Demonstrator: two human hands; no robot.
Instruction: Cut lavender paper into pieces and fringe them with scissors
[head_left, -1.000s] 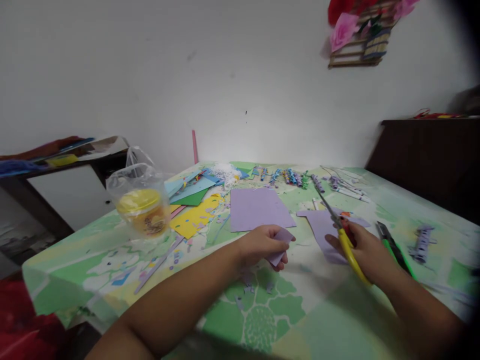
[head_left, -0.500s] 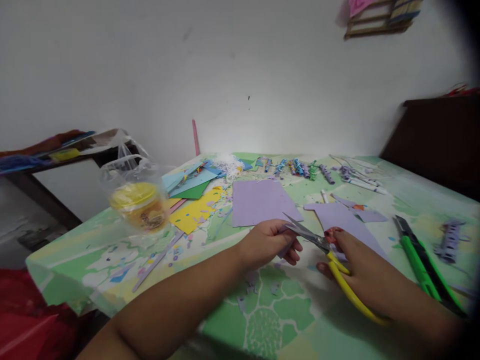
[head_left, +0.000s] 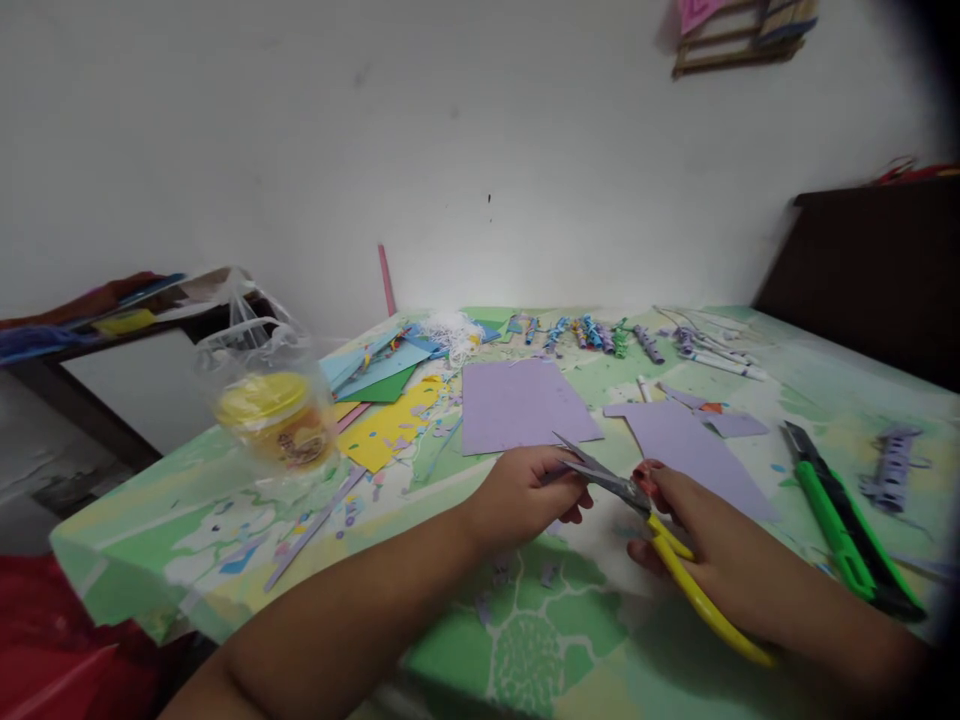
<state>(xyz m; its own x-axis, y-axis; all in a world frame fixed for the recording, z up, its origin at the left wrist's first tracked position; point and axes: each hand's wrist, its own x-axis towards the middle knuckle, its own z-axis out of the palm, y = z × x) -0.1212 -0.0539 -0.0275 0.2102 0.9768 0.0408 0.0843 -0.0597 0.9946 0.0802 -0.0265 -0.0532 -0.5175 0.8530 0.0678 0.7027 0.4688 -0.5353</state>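
Note:
My right hand (head_left: 682, 510) grips a pair of scissors (head_left: 611, 482) by the yellow handles. The blades are slightly apart and point left, their tips beside the fingers of my left hand (head_left: 532, 495). Those fingers are closed in a pinch on a small piece of purple paper, mostly hidden behind them. Beyond my hands lies a purple sheet (head_left: 525, 405). A cut purple sheet (head_left: 686, 450) is on the table just past my right hand. Small purple scraps (head_left: 501, 572) lie below my left hand.
A green utility knife (head_left: 840, 520) lies at right, near a purple paper roll (head_left: 896, 470). Several curled paper rolls (head_left: 592, 333) line the back. At left stand a bagged yellow-lidded tub (head_left: 274, 415) and coloured sheets with scraps (head_left: 390, 425). The flowered tablecloth (head_left: 540, 660) covers the table.
The scissors and both hands have shifted slightly left in view, along with the whole scene. The blades remain beside my left fingers, and both grips are kept.

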